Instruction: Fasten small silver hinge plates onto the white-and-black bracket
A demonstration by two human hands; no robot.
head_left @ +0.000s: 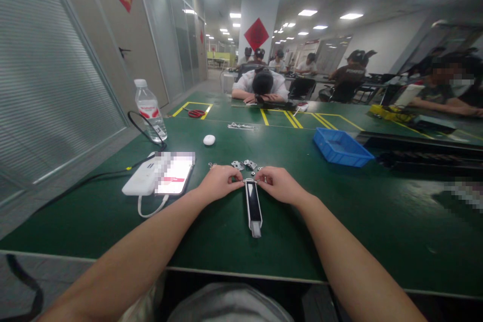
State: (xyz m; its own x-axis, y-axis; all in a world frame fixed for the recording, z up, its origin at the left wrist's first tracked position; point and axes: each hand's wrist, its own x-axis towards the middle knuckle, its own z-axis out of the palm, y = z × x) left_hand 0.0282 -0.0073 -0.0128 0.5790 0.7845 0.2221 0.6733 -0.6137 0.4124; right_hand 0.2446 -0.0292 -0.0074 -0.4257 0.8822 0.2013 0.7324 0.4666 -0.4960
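Observation:
A long black and silver device (253,206) lies lengthwise on the green table (339,221) in front of me. My left hand (219,182) and my right hand (277,184) meet at its far end, both with fingers pinched on a small metal part there. Just beyond my hands lie two small silver hinges (243,164) and a few loose screws (212,165).
A phone (175,173) rests on a white power bank (141,181) with a cable at my left. A water bottle (150,110), a small white oval case (209,140), a blue tray (341,147) and red scissors (196,113) stand farther off. A person slumps on the table opposite; others sit behind.

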